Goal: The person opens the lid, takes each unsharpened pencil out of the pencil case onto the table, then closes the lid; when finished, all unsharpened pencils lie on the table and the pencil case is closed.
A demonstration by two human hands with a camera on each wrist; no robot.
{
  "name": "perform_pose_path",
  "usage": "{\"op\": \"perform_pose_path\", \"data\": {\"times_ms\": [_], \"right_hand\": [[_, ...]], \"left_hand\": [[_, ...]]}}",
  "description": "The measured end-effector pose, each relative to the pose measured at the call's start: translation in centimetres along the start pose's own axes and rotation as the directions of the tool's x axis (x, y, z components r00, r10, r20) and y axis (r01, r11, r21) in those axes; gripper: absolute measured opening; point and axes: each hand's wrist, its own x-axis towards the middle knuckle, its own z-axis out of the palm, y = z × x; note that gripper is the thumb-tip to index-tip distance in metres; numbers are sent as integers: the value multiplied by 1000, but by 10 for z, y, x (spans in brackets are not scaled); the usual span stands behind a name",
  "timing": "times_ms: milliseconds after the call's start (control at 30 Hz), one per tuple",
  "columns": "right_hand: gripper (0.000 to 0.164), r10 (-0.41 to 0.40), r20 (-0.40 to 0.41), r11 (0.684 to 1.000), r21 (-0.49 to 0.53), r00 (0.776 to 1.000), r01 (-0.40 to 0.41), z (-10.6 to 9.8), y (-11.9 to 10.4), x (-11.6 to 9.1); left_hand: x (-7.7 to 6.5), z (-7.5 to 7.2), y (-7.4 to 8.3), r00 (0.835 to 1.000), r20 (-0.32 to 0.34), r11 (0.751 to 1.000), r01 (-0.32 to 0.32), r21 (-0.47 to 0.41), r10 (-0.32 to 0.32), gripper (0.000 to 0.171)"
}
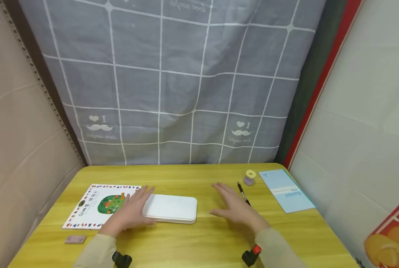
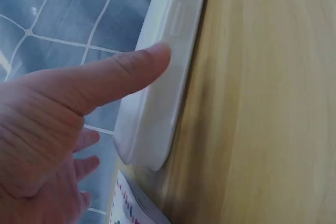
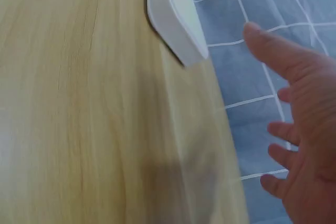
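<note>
A flat white case (image 1: 172, 208) with rounded corners lies on the table near its middle. My left hand (image 1: 132, 211) is spread over the case's left end, thumb and fingers apart. In the left wrist view, the thumb (image 2: 121, 74) overlaps the side wall of the case (image 2: 163, 93). To the right of the case, my right hand (image 1: 237, 208) hovers with relaxed fingers and holds nothing. The right wrist view has the case's corner (image 3: 184, 30) lying apart from that hand (image 3: 310, 108).
A picture booklet (image 1: 93, 206) lies left of the case, partly behind my left hand, with a small pinkish block (image 1: 75, 239) below it. On the right are a black pen (image 1: 242, 191), a yellow-and-purple cylindrical thing (image 1: 250, 177) and a light blue booklet (image 1: 283, 186). A grey checked curtain (image 1: 179, 93) hangs behind.
</note>
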Motion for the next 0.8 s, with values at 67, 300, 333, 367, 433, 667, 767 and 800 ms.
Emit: {"op": "perform_pose_path", "data": {"times_ms": [67, 300, 333, 367, 433, 667, 767, 800], "right_hand": [[87, -43, 5, 995, 91, 999, 42, 5, 2, 7], [86, -160, 29, 971, 187, 987, 152, 25, 1, 28], [85, -173, 36, 968, 188, 984, 163, 27, 0, 28], [84, -181, 45, 968, 184, 982, 170, 29, 0, 29], [83, -200, 64, 964, 192, 978, 185, 36, -2, 28], [77, -243, 80, 954, 197, 967, 224, 63, -6, 30], [72, -215, 82, 959, 204, 973, 195, 67, -7, 33], [70, -207, 79, 961, 201, 975, 188, 67, -7, 35]], "left_hand": [[1, 0, -3, 1000, -5, 1000, -8, 1, 8, 110], [2, 2, -11, 999, -20, 999, -41, 6, 41, 84], [3, 4, -12, 998, -31, 999, -49, 2, 49, 83], [4, 7, -13, 998, -39, 999, -51, -1, 51, 81], [5, 13, -15, 997, -46, 998, -63, -15, 62, 80], [-1, 18, -25, 998, -45, 998, -55, -43, 53, 80], [2, 15, -25, 998, -44, 996, -56, -65, 53, 80], [3, 14, -25, 998, -45, 996, -57, -71, 54, 80]]}}
